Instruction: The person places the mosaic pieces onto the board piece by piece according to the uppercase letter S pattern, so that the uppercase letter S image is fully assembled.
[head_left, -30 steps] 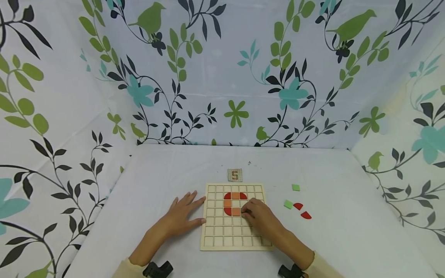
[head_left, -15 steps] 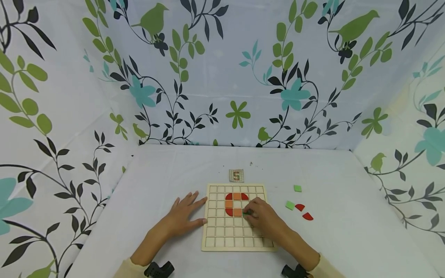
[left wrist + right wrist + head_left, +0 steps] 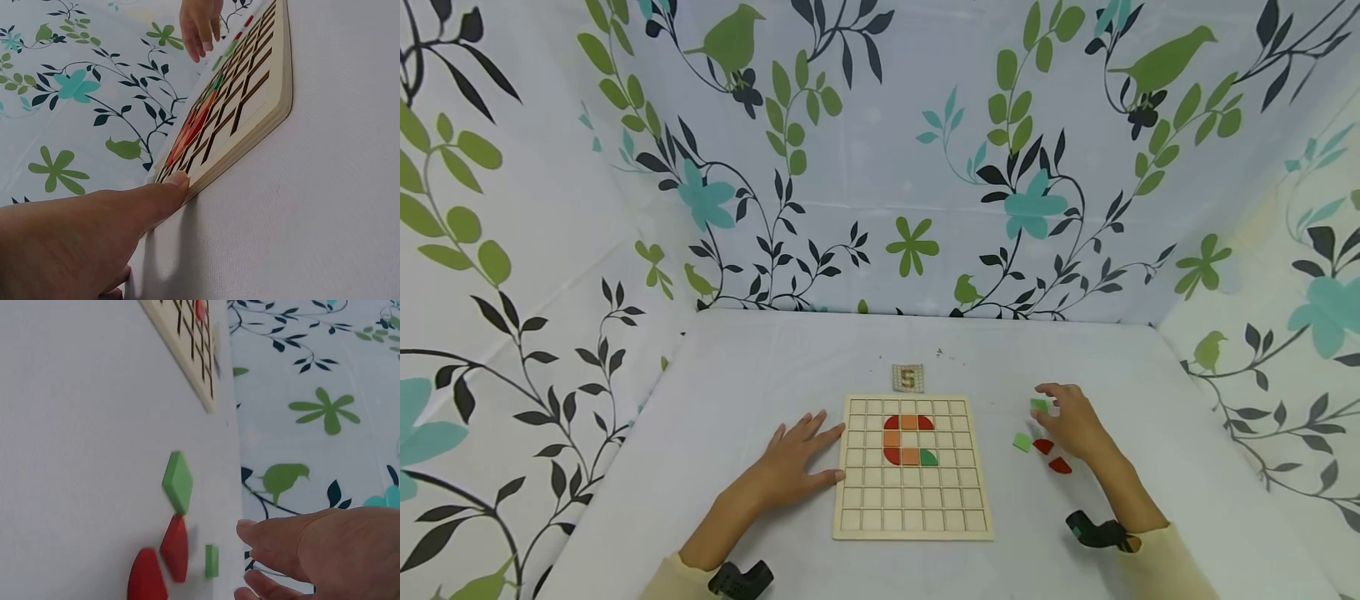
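Observation:
A wooden grid board (image 3: 912,521) lies on the white table. Red quarter-round pieces (image 3: 891,456), orange square pieces (image 3: 910,456) and one green quarter-round piece (image 3: 928,457) sit in its cells in a curved figure. My left hand (image 3: 793,458) lies with fingers spread, fingertips and thumb (image 3: 169,190) touching the board's left edge. Right of the board my right hand (image 3: 1071,425) hovers over a light green square (image 3: 1038,405), fingers loosely bent. In the right wrist view the thumb (image 3: 269,534) stands apart from that green square (image 3: 212,560), and no piece is held.
Another light green square (image 3: 1022,442) and two red quarter-round pieces (image 3: 1060,465) lie just left of and below my right hand. A small pattern card (image 3: 907,378) lies behind the board. A patterned cloth (image 3: 880,167) hangs behind and beside the table.
My right hand has let go of the green quarter-round piece, now in its cell beside the lower orange square, and moved right to the loose pieces. The left hand stays at the board's edge.

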Tool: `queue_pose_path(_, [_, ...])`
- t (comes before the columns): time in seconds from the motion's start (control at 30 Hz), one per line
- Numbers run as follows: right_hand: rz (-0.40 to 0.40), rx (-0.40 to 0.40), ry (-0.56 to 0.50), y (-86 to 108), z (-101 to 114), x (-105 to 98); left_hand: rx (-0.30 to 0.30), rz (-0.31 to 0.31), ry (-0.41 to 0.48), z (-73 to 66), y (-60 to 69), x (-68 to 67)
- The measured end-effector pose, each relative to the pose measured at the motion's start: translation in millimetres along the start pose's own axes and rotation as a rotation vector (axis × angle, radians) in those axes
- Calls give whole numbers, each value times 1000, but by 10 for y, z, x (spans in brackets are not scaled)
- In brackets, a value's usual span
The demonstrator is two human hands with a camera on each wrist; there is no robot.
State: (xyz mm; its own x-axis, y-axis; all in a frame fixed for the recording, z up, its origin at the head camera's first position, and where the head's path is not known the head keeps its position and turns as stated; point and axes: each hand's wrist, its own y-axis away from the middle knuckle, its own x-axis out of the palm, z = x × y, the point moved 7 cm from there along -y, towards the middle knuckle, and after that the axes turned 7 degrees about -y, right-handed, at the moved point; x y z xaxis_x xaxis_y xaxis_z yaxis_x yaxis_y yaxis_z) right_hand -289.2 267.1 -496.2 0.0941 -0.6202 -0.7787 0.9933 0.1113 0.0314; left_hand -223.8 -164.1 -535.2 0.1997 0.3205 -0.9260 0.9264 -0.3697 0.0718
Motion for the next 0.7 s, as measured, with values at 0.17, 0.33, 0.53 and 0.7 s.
queue_pose_path(0.17, [45,40,-39,-81,-263,72,3,-2,10,3,10,-3])
queue_pose_path(0.33, [20,18,-79,-104,-315,130,6,0,12,9,10,-5])
queue_pose_path(0.53, [15,1,-69,-124,-266,113,-4,7,19,14,9,15])
queue_pose_path(0.7, [-2,-5,-44,-120,-242,128,-2,1,20,22,9,15])
